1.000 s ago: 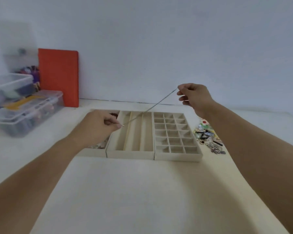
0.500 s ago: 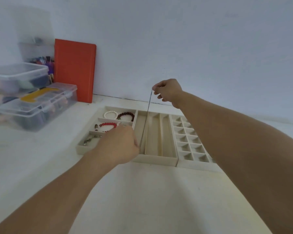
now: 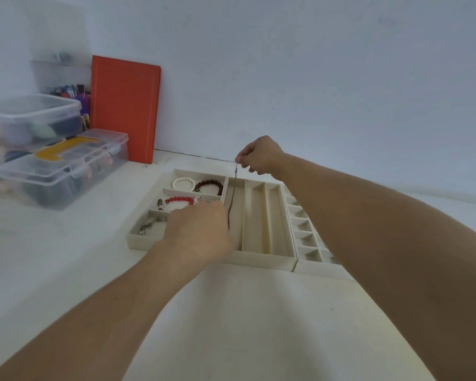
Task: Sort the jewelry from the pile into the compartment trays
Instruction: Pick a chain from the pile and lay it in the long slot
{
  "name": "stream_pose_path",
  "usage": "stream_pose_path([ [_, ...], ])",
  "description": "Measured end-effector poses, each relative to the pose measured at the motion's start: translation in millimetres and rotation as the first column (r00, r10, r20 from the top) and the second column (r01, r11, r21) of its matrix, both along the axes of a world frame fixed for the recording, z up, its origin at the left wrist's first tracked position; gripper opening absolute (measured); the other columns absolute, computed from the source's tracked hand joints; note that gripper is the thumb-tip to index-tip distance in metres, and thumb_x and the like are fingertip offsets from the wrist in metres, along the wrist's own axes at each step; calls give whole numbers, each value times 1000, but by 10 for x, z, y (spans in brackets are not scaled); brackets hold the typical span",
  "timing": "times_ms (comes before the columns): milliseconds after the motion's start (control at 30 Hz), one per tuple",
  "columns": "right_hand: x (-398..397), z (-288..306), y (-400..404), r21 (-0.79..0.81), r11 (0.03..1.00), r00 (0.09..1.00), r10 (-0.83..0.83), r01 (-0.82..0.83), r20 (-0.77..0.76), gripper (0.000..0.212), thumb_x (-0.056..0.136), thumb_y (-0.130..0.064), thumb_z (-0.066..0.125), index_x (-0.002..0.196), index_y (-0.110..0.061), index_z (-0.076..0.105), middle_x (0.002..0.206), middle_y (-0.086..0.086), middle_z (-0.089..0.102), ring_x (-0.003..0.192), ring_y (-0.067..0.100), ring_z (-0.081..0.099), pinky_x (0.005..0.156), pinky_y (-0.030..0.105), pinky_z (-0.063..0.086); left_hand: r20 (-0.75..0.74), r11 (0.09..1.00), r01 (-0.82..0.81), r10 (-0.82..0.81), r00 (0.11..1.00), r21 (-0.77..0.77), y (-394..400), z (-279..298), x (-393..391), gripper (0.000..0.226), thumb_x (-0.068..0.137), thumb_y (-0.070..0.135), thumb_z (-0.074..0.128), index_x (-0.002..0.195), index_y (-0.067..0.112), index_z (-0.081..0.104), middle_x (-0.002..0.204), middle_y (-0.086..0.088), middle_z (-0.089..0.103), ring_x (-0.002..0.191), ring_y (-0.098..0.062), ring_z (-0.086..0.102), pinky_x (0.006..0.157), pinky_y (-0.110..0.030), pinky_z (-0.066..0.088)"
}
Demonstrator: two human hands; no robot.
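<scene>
A thin dark chain (image 3: pixel 232 200) is stretched between my two hands along the leftmost long slot of the middle tray (image 3: pixel 261 261). My right hand (image 3: pixel 259 158) pinches its far end with the clasp above the tray's back edge. My left hand (image 3: pixel 201 229) holds the near end low at the slot's front. The left tray (image 3: pixel 138 240) holds a white pearl bracelet (image 3: pixel 183 183), a dark red bead bracelet (image 3: pixel 209 187), a bright red bead bracelet (image 3: pixel 179 201) and a metal piece (image 3: pixel 146 228). The small-cell tray (image 3: pixel 311 251) lies right, half hidden by my right forearm. The pile is out of view.
Two clear lidded plastic boxes (image 3: pixel 55 166) with mixed contents are stacked at the left. An orange board (image 3: pixel 124 108) leans on the wall behind them. The white table meets the wall just behind the trays.
The chain has sunk from a raised slant to lie along the left long slot. My right hand has dropped close to the tray's back edge. The view has swung left, hiding the pile.
</scene>
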State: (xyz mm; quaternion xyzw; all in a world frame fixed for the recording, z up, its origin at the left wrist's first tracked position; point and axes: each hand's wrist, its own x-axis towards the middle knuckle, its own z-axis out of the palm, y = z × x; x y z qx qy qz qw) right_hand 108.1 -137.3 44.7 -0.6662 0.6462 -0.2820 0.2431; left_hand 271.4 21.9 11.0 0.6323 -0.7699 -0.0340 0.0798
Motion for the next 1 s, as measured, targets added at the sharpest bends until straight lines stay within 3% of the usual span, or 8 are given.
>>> stream_pose_path([
  [100,6,-4,-4,9,1000,1000,-1,2,-10,16,91,-18,69,101,-8,76,86,2,70,72,16,61,58,22,48,-20,1000,-8,8,1000,11,-37,-26,12,15,80,32,69,92,24,70,72,6,55,76,-18,59,73,-30,49],
  [233,20,-42,2,14,1000,999,1,-1,-35,12,90,-16,69,96,-9,76,84,2,70,72,17,61,53,20,46,-49,1000,-27,28,998,15,-66,-57,19,18,77,37,72,91,25,73,73,5,61,77,-18,63,73,-30,52],
  [467,31,-154,-7,2,1000,997,8,-8,-74,11,88,-13,69,91,-10,79,74,-5,68,67,12,60,53,21,47,-247,993,-105,88,965,-57,-70,2,94,8,83,38,72,80,31,73,68,12,61,67,-10,56,66,-26,38],
  [567,39,-194,-33,-13,1000,993,9,-11,-121,13,87,-11,68,93,-8,80,75,-6,69,63,7,58,65,25,54,-320,973,-198,150,935,-122,-131,43,222,12,84,44,72,78,34,73,84,11,66,78,-17,61,69,-29,39],
  [667,42,-239,-50,-28,1000,984,8,-13,-176,14,85,-9,68,92,-7,80,82,-2,73,65,7,58,76,29,58,-368,959,-247,181,912,-141,-184,23,295,13,83,47,73,77,35,72,82,9,67,82,-21,64,71,-31,45],
  [800,74,-265,-68,-13,1000,967,4,-7,-256,16,84,-8,69,97,-5,79,72,-8,67,65,9,58,70,28,56,-363,959,-247,182,914,-141,-184,-18,283,11,83,44,73,80,34,72,85,7,69,84,-22,65,72,-32,47],
  [900,143,-289,-67,1,1000,939,9,-9,-345,32,80,-14,74,108,0,74,92,9,75,73,15,56,65,29,48,-353,961,-238,176,919,-140,-181,-32,278,10,84,44,72,81,34,72,86,8,68,85,-21,64,71,-31,44],
  [1000,161,-296,-54,38,999,913,38,-25,-405,33,79,-21,78,105,-2,74,103,12,76,85,22,70,74,33,58,-351,963,-233,174,920,-135,-176,-35,289,11,84,45,73,79,34,71,85,8,67,84,-21,64,69,-31,43],
])
